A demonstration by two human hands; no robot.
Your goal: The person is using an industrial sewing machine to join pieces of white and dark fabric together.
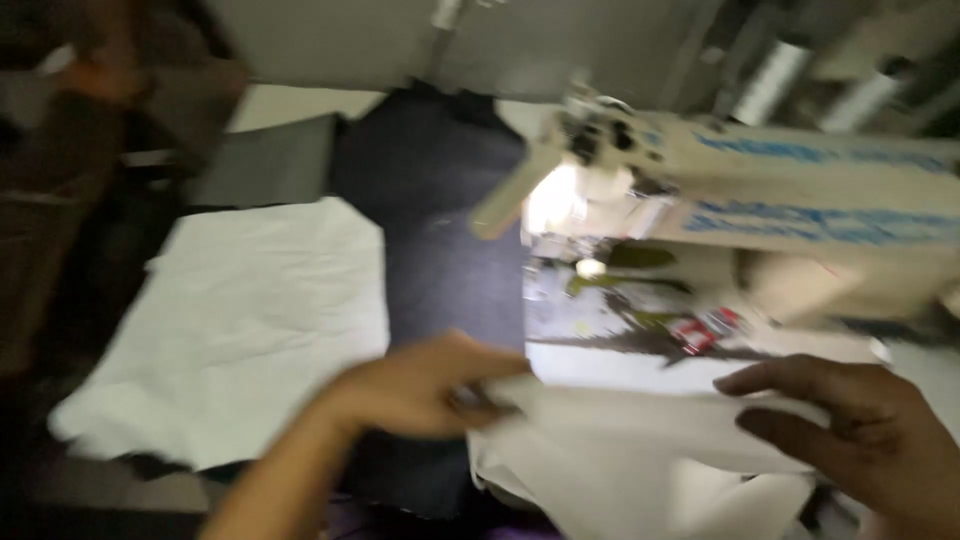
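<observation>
Nearest the camera, two hands are working on one piece of white fabric (640, 450) that is lying low in the frame, in front of the sewing machine. The piece is running with its long axis roughly left to right, its upper edge stretching between the two hands and its bulk hanging down toward the bottom of the view. The left hand (420, 385) is coming in from the lower left, and its fingers are pinching together on the left corner of that fabric. The right hand (860, 430) is resting at the right end of the same piece, its fingers (770, 378) lying side by side and pointing left along the cloth; motion blur is making it hard to tell whether the thumb is clamping the cloth from beneath.

Just beyond the left hand, one strip of dark cloth (440, 250) is lying with its long axis running away from the viewer. To its left, a second, larger white sheet (250, 320) is lying flat and spread out, well apart from the held piece.

Farther off on the right, one sewing machine (780, 190) is standing with its arm running left to right, its lamp glowing near the needle area. Behind it, two pale thread cones (775, 80) are showing, blurred.
</observation>
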